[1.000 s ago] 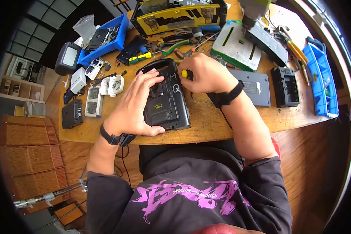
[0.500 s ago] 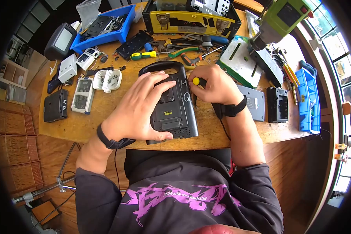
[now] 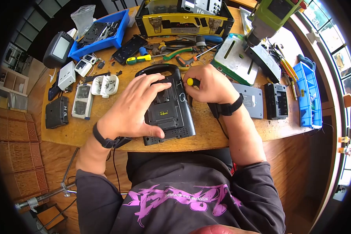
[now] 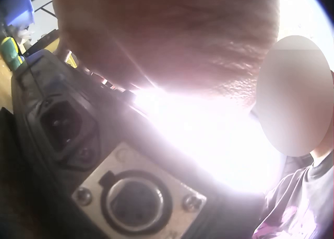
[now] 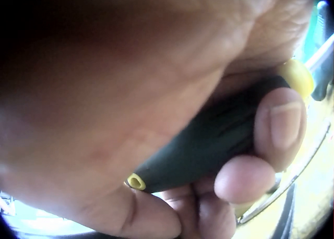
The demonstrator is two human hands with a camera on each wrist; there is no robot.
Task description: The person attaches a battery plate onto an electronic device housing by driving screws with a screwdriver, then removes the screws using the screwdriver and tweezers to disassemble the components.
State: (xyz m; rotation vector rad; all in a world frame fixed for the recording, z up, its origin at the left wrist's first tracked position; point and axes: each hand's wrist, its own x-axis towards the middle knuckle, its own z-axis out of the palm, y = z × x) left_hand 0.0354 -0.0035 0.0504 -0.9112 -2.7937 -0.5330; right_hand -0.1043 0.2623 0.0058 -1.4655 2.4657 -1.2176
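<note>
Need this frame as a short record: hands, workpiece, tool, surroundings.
Left hand: rests spread on the black device
Right hand: grips the dark handle with yellow ends
Tool tip: not visible
Workpiece: black device, on the wooden bench
Device side: round socket
Behind: yellow-and-black toolbox, green drill

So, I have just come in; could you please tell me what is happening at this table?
A person's left hand rests across a black device marked in white. Beside the device, the right hand grips a tool by its dark, yellow-ended handle; the tool's tip is hidden, so I cannot tell whether it touches the device. A yellow-and-green screwdriver and other tools lie beyond on the wooden table.
</note>
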